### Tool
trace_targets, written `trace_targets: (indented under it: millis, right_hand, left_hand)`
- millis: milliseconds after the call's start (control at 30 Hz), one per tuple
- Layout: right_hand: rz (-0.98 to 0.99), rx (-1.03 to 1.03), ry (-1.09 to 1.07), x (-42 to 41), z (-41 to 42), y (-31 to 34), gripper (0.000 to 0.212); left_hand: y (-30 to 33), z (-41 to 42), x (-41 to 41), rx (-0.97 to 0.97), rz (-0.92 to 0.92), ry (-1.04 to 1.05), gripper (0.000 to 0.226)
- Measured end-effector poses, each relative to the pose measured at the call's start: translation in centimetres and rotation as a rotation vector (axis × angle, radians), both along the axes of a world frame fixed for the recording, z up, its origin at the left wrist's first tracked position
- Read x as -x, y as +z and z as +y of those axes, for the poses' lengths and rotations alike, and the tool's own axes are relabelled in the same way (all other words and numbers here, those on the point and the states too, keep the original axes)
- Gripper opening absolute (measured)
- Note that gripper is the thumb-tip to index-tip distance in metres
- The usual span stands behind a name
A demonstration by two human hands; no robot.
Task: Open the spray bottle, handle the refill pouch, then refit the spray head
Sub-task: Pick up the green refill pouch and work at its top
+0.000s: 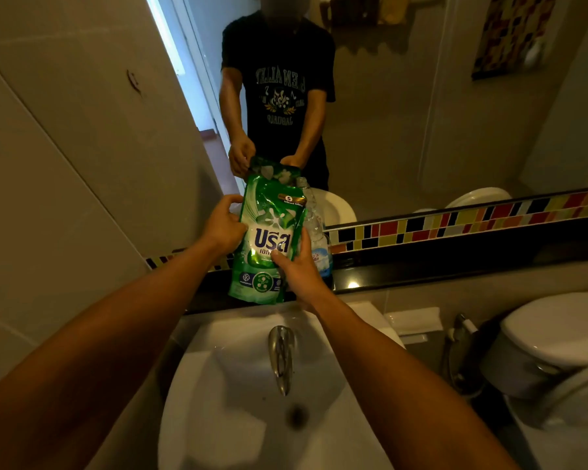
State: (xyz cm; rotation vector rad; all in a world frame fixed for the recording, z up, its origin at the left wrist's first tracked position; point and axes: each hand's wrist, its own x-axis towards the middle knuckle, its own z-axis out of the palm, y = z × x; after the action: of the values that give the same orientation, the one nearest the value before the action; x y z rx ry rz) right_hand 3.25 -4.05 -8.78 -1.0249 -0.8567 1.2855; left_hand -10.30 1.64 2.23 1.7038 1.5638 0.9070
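A green refill pouch (pixel 267 239) stands upright on the dark ledge (pixel 421 269) behind the sink. My left hand (pixel 223 225) grips its left edge near the middle. My right hand (pixel 297 269) holds its lower right side, thumb on the white label. Right behind the pouch stands a clear bottle (pixel 316 232) with a blue label; its top is bare, with no spray head in sight. The pouch hides most of the bottle.
A white sink (pixel 218 385) with a chrome tap (pixel 280 354) lies below my arms. A mirror (pixel 421 113) above the ledge reflects a person holding the pouch. A toilet (pixel 550 337) stands at the right, a tiled wall (pixel 65 147) on the left.
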Motion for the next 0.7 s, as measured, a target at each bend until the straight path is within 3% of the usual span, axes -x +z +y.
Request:
trace_targets:
  millis: [100,267,400,700]
  right_hand:
    - [-0.041,0.004,-0.011,-0.5,0.3,-0.7,0.082]
    - [-0.122,0.074,-0.039,-1.6,1.0,-1.8,0.037]
    - [-0.236,0.116,-0.077,-1.8,1.7,-2.2,0.015]
    - [-0.346,0.104,-0.059,3.1,3.4,-1.5,0.018]
  left_hand:
    - [-1.9,-0.2,-0.1,0.002,-0.128,0.030,0.051]
    - [-4.6,-0.6,0.4,0.004,-0.333,0.039,0.050]
    - [-6.2,-0.9,1.4,0.030,-0.456,0.067,0.042]
    - [-8.9,-1.8,6.4,0.048,-0.656,0.195,0.027]
